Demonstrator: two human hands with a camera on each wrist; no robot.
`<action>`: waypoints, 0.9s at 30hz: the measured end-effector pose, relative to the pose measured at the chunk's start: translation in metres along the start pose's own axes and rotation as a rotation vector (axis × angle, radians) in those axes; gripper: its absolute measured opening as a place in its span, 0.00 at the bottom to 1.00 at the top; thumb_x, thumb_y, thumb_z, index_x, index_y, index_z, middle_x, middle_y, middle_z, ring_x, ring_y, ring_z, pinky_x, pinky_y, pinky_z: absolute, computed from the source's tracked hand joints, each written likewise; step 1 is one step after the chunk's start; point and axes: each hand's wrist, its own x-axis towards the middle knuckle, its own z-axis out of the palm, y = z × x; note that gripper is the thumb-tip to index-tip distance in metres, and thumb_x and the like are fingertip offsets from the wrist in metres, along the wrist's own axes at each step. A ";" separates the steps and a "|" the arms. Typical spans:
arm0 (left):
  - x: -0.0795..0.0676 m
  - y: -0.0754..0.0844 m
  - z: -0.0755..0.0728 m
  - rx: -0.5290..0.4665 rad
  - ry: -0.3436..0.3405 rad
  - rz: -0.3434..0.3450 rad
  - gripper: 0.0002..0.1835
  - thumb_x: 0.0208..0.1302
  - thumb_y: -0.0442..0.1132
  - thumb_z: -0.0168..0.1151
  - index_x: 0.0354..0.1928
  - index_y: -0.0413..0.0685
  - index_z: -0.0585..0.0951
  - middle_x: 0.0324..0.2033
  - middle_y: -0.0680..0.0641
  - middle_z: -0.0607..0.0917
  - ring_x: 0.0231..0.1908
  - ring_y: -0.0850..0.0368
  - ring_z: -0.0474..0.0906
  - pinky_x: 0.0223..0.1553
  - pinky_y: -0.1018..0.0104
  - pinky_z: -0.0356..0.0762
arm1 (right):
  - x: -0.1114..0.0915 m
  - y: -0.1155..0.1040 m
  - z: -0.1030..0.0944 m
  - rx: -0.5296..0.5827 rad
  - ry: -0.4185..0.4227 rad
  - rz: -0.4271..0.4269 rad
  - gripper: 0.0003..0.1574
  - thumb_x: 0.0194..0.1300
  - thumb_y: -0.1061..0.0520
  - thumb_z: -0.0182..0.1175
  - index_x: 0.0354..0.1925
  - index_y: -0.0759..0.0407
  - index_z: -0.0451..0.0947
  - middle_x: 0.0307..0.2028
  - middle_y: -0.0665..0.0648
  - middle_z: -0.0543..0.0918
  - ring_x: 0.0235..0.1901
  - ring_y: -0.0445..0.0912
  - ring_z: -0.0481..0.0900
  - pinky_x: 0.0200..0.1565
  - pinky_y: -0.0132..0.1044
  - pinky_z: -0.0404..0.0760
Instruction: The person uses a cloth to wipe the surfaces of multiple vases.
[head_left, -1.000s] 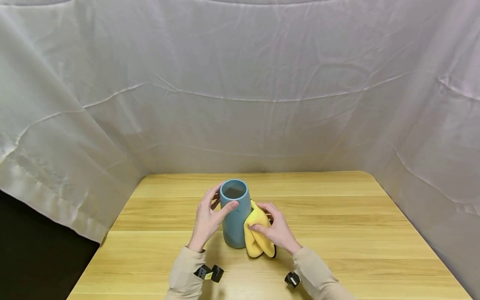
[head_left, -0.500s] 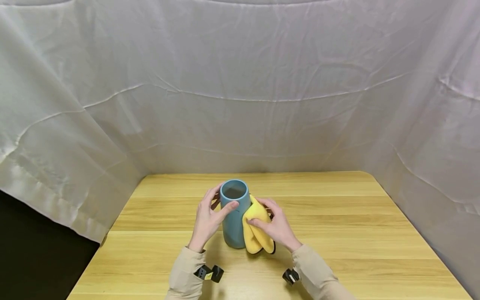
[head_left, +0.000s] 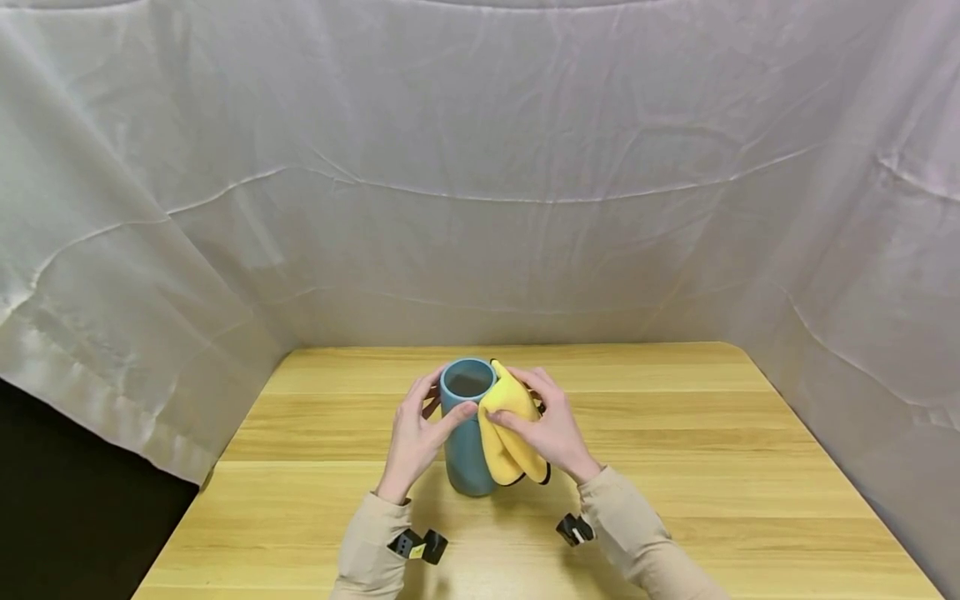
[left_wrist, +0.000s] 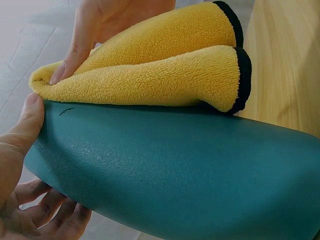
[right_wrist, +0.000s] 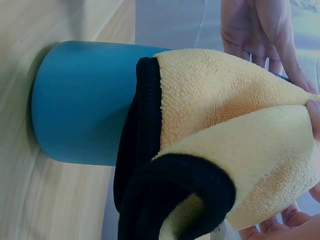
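With my left hand [head_left: 418, 433] I hold the vase [head_left: 468, 458], which stands upright on the wooden table [head_left: 712, 467], with its round mouth turned up. My grip here is curved round the upper part: the thumb lies on the near side, just below the rim [head_left: 444, 390], and the other fingers go round the far left side, somewhat apart from each other. With my right hand [head_left: 551, 429] I pinch the yellow cloth [head_left: 510, 442] between the thumb in front and the fingers behind it. The cloth is folded and lies against the right side of the vase; its top corner reaches up beside the rim, and its lower end, which has a black edging [left_wrist: 243, 80], hangs down above the table. The tip of my left thumb is just beside the upper end of the cloth; whether they touch, I cannot tell. On the wall of the vase, near this thumb, there is a small dark mark [left_wrist: 66, 111]. I wear beige sleeves [head_left: 371, 542], and at each wrist sits a black device [head_left: 420, 547]. Behind the table hangs a pale grey curtain [head_left: 525, 167], which continues along both sides.
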 end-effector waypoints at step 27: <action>0.000 0.001 0.000 -0.008 0.001 -0.012 0.33 0.58 0.40 0.75 0.67 0.51 0.76 0.55 0.43 0.82 0.56 0.44 0.79 0.64 0.44 0.78 | -0.040 0.047 0.013 -0.004 -0.086 0.192 0.35 0.54 0.56 0.77 0.60 0.54 0.79 0.51 0.56 0.83 0.50 0.50 0.79 0.52 0.39 0.77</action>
